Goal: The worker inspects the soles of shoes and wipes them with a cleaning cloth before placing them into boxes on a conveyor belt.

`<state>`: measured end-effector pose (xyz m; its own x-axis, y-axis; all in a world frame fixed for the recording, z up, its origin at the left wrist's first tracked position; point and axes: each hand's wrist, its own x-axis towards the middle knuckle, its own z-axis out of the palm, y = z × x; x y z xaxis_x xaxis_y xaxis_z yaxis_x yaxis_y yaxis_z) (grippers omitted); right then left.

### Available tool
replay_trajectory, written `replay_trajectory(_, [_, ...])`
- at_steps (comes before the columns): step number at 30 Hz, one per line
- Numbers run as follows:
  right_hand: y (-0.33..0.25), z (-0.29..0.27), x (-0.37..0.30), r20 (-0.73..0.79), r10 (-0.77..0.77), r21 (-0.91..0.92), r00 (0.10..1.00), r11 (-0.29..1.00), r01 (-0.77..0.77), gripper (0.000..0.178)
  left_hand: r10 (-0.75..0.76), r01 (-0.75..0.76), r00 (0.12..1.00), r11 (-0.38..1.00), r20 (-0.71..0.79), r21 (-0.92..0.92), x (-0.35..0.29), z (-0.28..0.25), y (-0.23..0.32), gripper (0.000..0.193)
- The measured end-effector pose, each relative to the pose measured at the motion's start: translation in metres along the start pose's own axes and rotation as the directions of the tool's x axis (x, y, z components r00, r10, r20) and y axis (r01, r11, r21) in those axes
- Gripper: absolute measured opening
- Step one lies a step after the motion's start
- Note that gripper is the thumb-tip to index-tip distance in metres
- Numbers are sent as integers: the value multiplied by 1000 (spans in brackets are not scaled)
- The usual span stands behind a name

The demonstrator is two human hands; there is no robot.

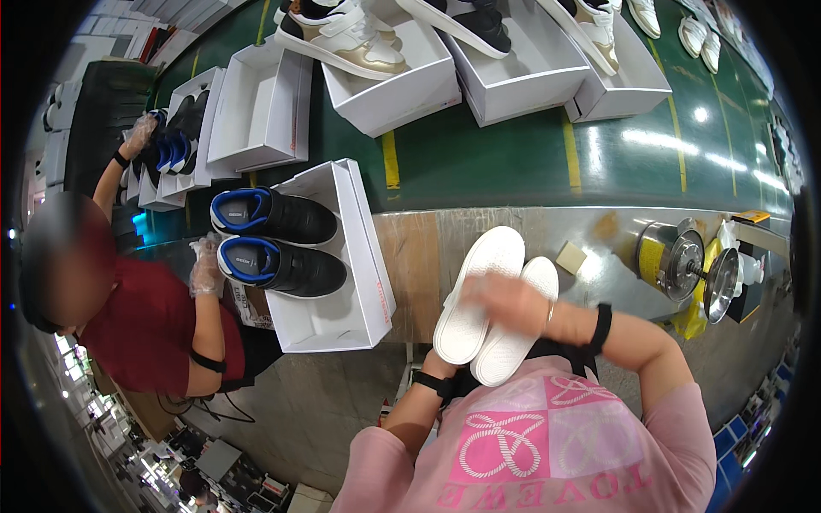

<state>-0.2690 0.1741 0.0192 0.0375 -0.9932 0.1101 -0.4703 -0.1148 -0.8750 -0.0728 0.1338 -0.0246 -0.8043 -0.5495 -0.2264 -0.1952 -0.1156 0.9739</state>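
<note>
Head view: you had two white shoes [503,250] soles up over the table's [590,229] near edge.
Your right hand [510,301] lay across both soles, too blurred to tell if it was open or closed; your left hand [439,364], mostly hidden beneath, probably bore their weight, though its grip could not be told. Facing the soles up likely left the undersides within your reach. Side by side, their long axes slanted from near left to far right; toe and heel ends were unclear.
</note>
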Motion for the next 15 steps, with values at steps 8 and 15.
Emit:
replay_trajectory(8, [22,-9,31,-235,182,11,955,983,-184,38,-47,70,994,964,94,-256,8,3,0,61])
replay_trajectory(15, [48,-22,42,-211,459,87,863,888,-451,38,-138,185,982,843,129,-506,11,1,3,62])
